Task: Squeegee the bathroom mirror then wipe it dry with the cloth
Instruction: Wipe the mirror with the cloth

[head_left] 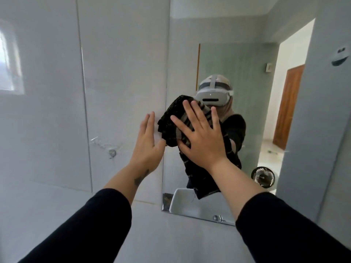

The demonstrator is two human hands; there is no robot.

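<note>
No legible txt, labels or nos. anywhere

Mirror (218, 54): glass, glossy, smooth | cloth (172, 120) under your right hand (203, 139): dark woven fabric, pale stripes, matt, coarse | wall tiles (47, 130): glossy, smooth | mirror clip (218, 218): shiny metal | your sleeves (91, 230): dark matt fabric

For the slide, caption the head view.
Right hand presses dark cloth on mirror; left hand open beside it.

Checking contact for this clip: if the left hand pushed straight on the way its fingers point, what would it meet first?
Most likely the tiled wall just left of the mirror edge. The left hand is open, fingers pointing up and forward beside the cloth; depth is unclear, so it may already touch.
</note>
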